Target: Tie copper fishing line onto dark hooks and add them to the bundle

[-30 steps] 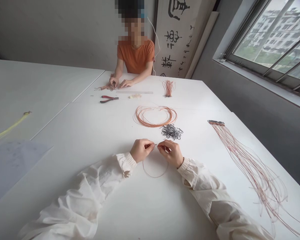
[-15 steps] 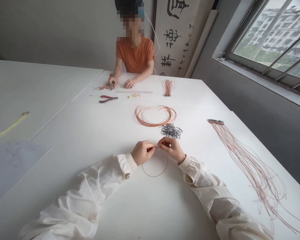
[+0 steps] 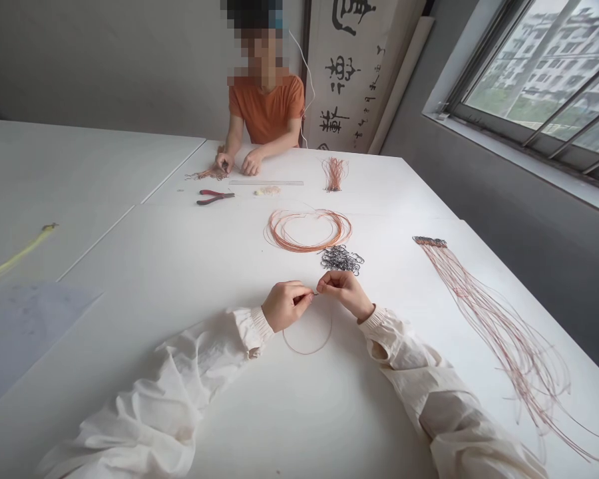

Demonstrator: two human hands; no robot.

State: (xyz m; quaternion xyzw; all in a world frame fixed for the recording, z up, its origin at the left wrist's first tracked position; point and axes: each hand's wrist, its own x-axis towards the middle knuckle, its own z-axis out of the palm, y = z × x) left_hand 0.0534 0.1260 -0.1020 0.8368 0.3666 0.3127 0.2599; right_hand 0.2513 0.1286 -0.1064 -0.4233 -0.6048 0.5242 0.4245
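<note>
My left hand and my right hand meet above the white table, fingertips pinched close together. Both hands grip a thin copper wire, which hangs below them in a loop. The exact grip point is hidden by my fingers. Just beyond my right hand lies a heap of small dark metal rings. A coil of copper wire lies farther out.
Long wire strands with gathered ends fan out at the right. Red-handled pliers, a ruler and a wire bundle lie farther off. A seated person works small wires with both hands at the far edge.
My hands have come slightly closer together, and my right hand has turned a little. The wire loop still hangs below them. The whole view has drifted slightly.
</note>
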